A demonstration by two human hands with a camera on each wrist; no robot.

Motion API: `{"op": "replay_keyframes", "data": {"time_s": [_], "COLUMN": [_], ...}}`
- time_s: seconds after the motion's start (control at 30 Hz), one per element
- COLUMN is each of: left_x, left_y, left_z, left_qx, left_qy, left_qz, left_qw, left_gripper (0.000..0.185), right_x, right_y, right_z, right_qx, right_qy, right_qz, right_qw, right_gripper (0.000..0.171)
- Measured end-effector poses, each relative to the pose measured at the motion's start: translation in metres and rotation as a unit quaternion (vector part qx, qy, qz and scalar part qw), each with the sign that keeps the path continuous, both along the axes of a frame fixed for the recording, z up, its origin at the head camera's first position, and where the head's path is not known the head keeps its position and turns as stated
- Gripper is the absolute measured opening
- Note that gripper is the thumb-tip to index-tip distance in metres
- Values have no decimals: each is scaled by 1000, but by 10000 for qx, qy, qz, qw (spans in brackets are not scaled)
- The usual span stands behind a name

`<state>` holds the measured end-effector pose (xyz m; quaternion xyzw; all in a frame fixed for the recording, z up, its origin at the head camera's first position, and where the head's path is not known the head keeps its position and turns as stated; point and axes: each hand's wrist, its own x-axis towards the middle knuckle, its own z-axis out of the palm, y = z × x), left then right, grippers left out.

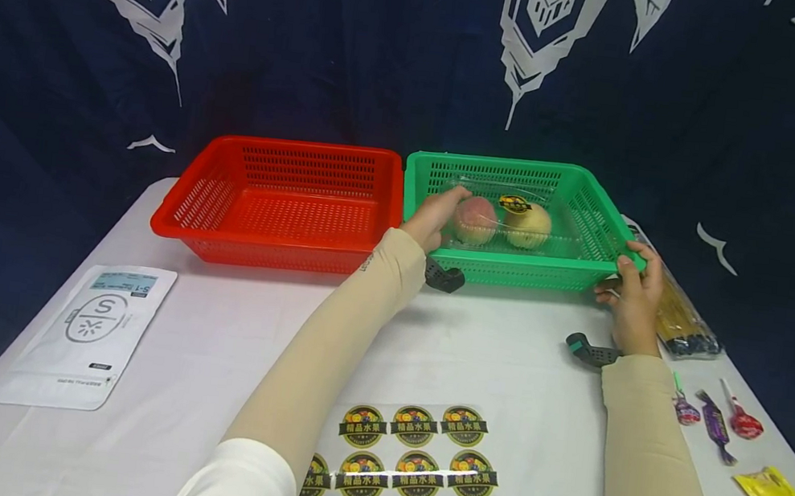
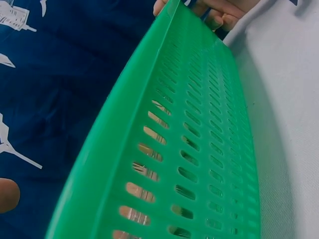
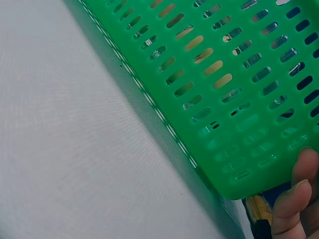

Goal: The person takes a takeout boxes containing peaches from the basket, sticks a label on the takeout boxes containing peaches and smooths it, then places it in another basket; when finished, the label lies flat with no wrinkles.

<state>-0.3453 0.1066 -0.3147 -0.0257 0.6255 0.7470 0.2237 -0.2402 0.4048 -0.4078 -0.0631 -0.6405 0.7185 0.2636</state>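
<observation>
In the head view, a clear plastic box [image 1: 566, 237] sits in the green basket [image 1: 511, 272]. Inside it are a pink peach-like fruit [image 1: 475, 221] and a pale yellow round fruit [image 1: 532, 228]; a black-and-gold sticker [image 1: 515, 205] is on the lid. My left hand [image 1: 433, 218] reaches over the basket's front rim to the box's left end. Its grip is hidden; the left wrist view gives just one fingertip [image 2: 7, 195]. At the basket's front right corner, my right hand [image 1: 634, 293] grips the rim, fingers [image 3: 289, 206] bent around it.
A red basket [image 1: 273, 255] adjoins on the left. Toward the front lies a sticker sheet [image 1: 412, 456], with a white pouch [image 1: 85, 340] further left. By the right edge are a long clear packet [image 1: 685, 315], lollipops [image 1: 744, 422], a purple-wrapped candy [image 1: 716, 427] and a yellow-wrapped candy [image 1: 767, 487].
</observation>
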Motion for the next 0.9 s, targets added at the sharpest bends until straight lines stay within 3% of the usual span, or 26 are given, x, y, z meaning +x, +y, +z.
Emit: {"op": "replay_keyframes", "data": {"time_s": [0.17,0.57,0.9], "left_x": [0,2,4], "left_y": [0,-1,-5], "left_z": [2,3,6], "left_qx": [66,-315,-301], "left_qy": [-75,277,390], "left_qz": [21,127,47], "left_qw": [9999,9990,9988], "left_gripper": [54,72,66], "right_x": [-1,-1,0], "right_y": [0,0,0], "right_z": [0,1,0], "right_qx": [21,-84,-56], "right_qy": [-38,-3,-80], "right_qz": [-16,54,46], "right_qw": [10000,10000,9999], "right_gripper": [30,31,30]}}
